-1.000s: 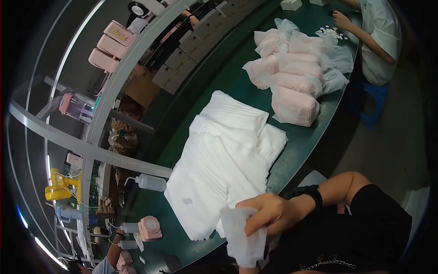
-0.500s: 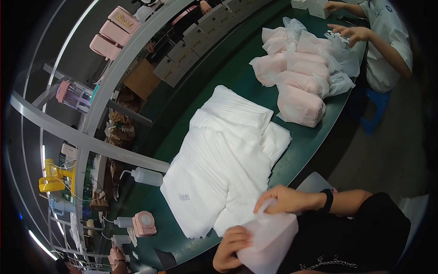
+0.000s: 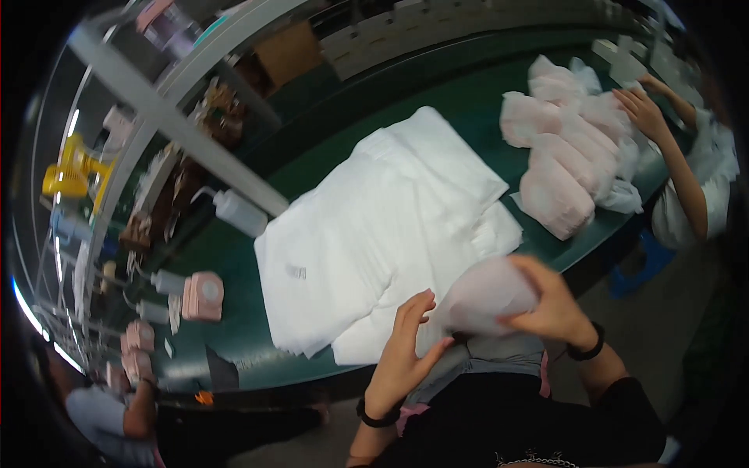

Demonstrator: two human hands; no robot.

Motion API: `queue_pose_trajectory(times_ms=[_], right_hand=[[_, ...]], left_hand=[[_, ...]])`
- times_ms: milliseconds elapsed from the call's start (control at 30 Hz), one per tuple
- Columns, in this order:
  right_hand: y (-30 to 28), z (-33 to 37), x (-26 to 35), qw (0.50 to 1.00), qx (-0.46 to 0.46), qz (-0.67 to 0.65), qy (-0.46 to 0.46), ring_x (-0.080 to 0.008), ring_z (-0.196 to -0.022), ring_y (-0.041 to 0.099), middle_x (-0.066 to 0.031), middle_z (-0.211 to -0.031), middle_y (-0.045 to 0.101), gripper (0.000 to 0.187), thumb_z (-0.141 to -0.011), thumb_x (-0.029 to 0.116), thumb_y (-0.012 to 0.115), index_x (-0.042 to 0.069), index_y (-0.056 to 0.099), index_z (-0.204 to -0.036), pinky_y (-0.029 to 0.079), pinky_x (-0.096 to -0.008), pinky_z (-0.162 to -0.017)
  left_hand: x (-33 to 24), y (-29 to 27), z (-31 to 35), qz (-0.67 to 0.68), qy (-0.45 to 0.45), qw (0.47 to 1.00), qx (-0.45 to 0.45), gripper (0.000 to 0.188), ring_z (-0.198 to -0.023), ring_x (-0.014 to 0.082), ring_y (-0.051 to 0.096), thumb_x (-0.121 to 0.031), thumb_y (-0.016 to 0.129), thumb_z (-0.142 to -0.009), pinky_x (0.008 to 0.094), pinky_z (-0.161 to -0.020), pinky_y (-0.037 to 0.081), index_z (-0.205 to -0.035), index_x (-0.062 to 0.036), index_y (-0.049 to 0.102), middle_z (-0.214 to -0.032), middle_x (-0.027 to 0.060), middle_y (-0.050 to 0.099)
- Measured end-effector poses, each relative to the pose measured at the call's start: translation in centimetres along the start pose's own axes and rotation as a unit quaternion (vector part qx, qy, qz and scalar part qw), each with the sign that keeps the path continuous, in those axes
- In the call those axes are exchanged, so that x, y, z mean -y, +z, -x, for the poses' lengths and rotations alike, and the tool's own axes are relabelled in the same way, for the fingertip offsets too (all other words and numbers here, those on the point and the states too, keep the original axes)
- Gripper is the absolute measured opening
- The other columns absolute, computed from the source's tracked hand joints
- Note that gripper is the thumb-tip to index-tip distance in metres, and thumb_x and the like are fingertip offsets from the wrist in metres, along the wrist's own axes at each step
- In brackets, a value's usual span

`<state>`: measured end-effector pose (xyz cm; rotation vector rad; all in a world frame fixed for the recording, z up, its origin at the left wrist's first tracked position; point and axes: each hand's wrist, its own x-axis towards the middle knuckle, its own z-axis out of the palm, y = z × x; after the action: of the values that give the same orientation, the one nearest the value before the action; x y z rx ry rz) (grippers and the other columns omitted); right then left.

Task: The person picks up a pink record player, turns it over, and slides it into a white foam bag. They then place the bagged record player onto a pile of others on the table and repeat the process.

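My right hand (image 3: 552,303) grips a pink item in a thin, cloudy white bag (image 3: 490,296), holding it just above the near edge of the bench. Motion blurs the bagged item. To its left, my left hand (image 3: 402,355) is open, thumb and fingers apart, with nothing in it. Just beyond both hands lies a broad stack of thin white bags (image 3: 367,234), fanned out in layers. Several more bagged pink items (image 3: 562,156) are heaped at the far right, where a co-worker's hand (image 3: 644,113) touches the heap's edge.
The green bench (image 3: 242,331) runs from lower left to upper right. A metal shelf post (image 3: 195,148) rises behind the stack. A white squeeze bottle (image 3: 238,212) stands by its foot. Pink devices (image 3: 203,296) sit at left, near another person (image 3: 117,413). A blue stool (image 3: 644,265) stands at right.
My left hand has let go of the bagged item; my right hand has raised it, turned, over the bench edge. The whole view has swung. The co-worker's hand has shifted at the heap.
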<state>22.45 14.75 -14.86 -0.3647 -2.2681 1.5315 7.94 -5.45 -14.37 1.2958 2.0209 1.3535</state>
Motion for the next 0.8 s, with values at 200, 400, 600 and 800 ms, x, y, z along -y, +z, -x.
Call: queue_pose_trajectory(times_ms=[200,400,600,800], right_hand=[[-0.9,-1.0,-3.8,0.873,-0.235,0.421,-0.067,-0.0364,-0.120,0.040,-0.0220,-0.128,0.044,0.061,-0.068,0.009,0.070,-0.002,0.046,-0.123,0.030,-0.0411,-0.101],[-4.9,-2.0,-7.0,0.840,-0.249,0.467,-0.121,-0.0351,-0.125,0.036,-0.0189,-0.136,0.038,0.063,-0.076,0.016,0.063,0.000,0.038,-0.131,0.026,-0.0398,-0.105],[-12.4,-3.4,-10.7,0.844,-0.160,0.510,-0.040,-0.0365,-0.127,0.033,-0.0191,-0.139,0.034,0.068,-0.074,0.017,0.062,0.000,0.035,-0.133,0.025,-0.0402,-0.106],[-9.6,-4.8,-7.4,0.761,-0.136,0.635,-0.003,-0.0364,-0.129,0.031,-0.0199,-0.141,0.031,0.069,-0.073,0.016,0.065,0.001,0.036,-0.134,0.024,-0.0400,-0.107]], left_hand=[[3.1,-5.6,6.2,-0.016,-0.011,1.000,-0.003,0.048,-0.111,0.0216,0.050,-0.005,0.062,-0.082,0.0318,-0.090,0.043,-0.126,-0.0040,0.043,-0.128,0.0120,0.041],[6.9,-14.1,8.5,-0.028,-0.025,0.988,-0.150,0.031,-0.100,0.0188,0.056,-0.006,0.060,-0.083,0.0301,-0.081,0.046,-0.114,-0.0025,0.053,-0.112,0.0101,0.054],[18.3,-29.4,7.1,-0.374,-0.018,0.863,-0.338,0.023,-0.091,0.0248,0.057,-0.008,0.060,-0.080,0.0320,-0.077,0.046,-0.102,-0.0030,0.058,-0.096,0.0136,0.058],[26.1,-44.6,9.8,-0.704,-0.058,0.557,-0.437,0.051,-0.108,0.0343,0.046,-0.016,0.063,-0.077,0.0462,-0.098,0.031,-0.123,-0.0025,0.045,-0.119,0.0155,0.048]])
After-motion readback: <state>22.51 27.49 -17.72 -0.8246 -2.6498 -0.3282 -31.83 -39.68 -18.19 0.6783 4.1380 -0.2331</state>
